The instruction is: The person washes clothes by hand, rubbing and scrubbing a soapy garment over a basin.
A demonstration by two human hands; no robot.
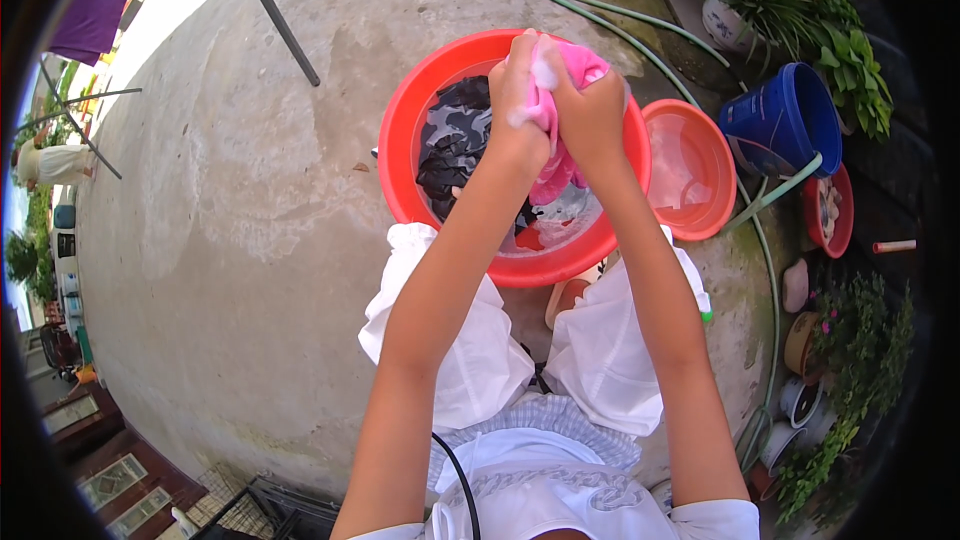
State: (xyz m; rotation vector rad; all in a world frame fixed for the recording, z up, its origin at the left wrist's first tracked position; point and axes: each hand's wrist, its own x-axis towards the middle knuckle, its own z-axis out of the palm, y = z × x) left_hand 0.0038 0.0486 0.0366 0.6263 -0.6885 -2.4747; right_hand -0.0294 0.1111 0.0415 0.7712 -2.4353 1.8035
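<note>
Both my hands hold a wet pink cloth [556,176] up over a large red plastic basin [405,101]. My left hand [516,101] grips the cloth on its left side, and my right hand [596,112] closes on it from the right. White suds [543,76] cling to the cloth and my fingers. The cloth's lower end hangs down toward the water, and I cannot tell whether it touches. Dark wet fabric [454,142] lies in the water at the basin's left, partly behind my left forearm. Foamy water [566,214] shows near the front rim.
A smaller orange-red basin [716,165] with water stands right of the large one, beside a blue bucket [765,124]. A green hose [772,315] runs along the right. Potted plants [765,7] line that side. Metal poles [277,15] stand on the concrete floor [225,240]; a person [56,163] is far left.
</note>
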